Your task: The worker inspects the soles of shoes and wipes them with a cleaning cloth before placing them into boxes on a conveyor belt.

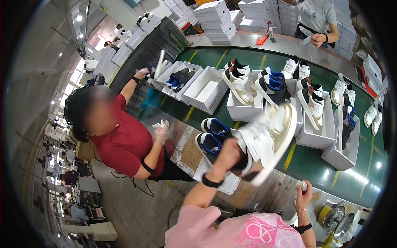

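My left hand [228, 156] grips a white sneaker [271, 134] with a gold-toned toe by its heel opening, the fingers partly inside the shoe. The sneaker is raised, tilted and blurred by motion. Close by on the left, a pair of dark sneakers with blue lining [210, 140] rests above a white box [228, 186]. Lower right, near the bench edge, my right hand [304, 195] is closed around a small white wad [302, 185], which looks like crumpled paper.
Open white boxes [205, 91], several with sneakers in or on them, line the green conveyor belt [285, 155]. A co-worker in red [124, 146] stands at left, wearing clear gloves; another person [316, 18] works across the belt. Tape rolls [333, 215] lie lower right.
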A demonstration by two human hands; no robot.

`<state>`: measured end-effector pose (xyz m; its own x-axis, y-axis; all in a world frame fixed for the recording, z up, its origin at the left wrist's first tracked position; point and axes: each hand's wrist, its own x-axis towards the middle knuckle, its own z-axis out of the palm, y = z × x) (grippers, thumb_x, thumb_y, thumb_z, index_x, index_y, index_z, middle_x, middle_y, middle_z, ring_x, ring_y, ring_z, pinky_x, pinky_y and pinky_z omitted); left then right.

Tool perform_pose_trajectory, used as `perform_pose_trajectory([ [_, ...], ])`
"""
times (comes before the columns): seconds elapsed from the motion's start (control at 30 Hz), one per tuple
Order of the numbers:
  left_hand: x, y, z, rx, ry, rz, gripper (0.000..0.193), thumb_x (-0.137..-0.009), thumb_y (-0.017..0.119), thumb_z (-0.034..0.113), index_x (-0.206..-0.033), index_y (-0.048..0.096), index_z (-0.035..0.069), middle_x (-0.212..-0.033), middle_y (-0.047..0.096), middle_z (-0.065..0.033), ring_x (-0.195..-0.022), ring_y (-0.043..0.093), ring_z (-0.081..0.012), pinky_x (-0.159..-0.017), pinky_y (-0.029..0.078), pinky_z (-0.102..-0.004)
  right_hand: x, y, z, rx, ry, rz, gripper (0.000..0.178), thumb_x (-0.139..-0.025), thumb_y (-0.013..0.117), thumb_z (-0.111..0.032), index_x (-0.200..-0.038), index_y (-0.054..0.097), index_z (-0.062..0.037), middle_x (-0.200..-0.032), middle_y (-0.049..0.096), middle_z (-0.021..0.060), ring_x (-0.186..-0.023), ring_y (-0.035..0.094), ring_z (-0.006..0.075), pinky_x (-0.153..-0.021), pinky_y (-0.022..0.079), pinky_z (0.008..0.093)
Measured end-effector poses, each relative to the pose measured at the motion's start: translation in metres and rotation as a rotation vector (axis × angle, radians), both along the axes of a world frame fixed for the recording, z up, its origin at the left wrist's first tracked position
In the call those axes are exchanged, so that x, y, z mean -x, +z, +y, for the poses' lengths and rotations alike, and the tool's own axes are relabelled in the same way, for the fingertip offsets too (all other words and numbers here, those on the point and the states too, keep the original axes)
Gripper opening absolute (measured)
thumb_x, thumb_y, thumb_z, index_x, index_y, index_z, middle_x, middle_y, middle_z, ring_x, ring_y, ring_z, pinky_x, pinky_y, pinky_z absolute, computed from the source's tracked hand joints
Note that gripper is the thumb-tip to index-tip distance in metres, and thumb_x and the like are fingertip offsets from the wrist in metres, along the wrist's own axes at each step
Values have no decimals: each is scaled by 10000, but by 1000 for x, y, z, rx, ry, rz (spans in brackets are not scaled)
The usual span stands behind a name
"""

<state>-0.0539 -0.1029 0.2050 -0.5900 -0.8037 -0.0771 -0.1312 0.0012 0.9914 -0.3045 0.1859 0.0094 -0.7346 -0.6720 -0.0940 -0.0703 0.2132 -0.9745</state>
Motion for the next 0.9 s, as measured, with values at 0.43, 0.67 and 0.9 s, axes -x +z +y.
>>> perform_pose_trajectory([
  [0.43, -32, 66, -292, 999, 538, -1465, 208, -787, 675, 204, -882, 729, 27, -919, 728, -213, -883, 710, -411, -783, 561, -507, -14, 3, -31, -158, 24, -76, 288, -824, 729, 5, -1086, 619, -43, -849, 614, 10, -749, 581, 87, -654, 505, 247],
  [0.67, -63, -19, -399, 649, 303, -1603, 303, -841, 642, 152, -1108, 691, 17, -1146, 689, -245, -1091, 664, -390, -918, 535, -473, -3, 19, -77, -147, -92, -145, 296, -858, 687, 41, -1129, 595, -34, -908, 583, -3, -797, 568, 80, -723, 484, 228],
  [0.9, -57, -72, -390, 1190, 430, -1227, 345, -836, 549, -13, -1151, 674, 50, -970, 703, -173, -898, 658, -382, -871, 499, -459, 2, 3, -86, -215, -109, -168, 301, -864, 708, 18, -1138, 596, -36, -943, 578, -7, -836, 555, 77, -744, 474, 221],
])
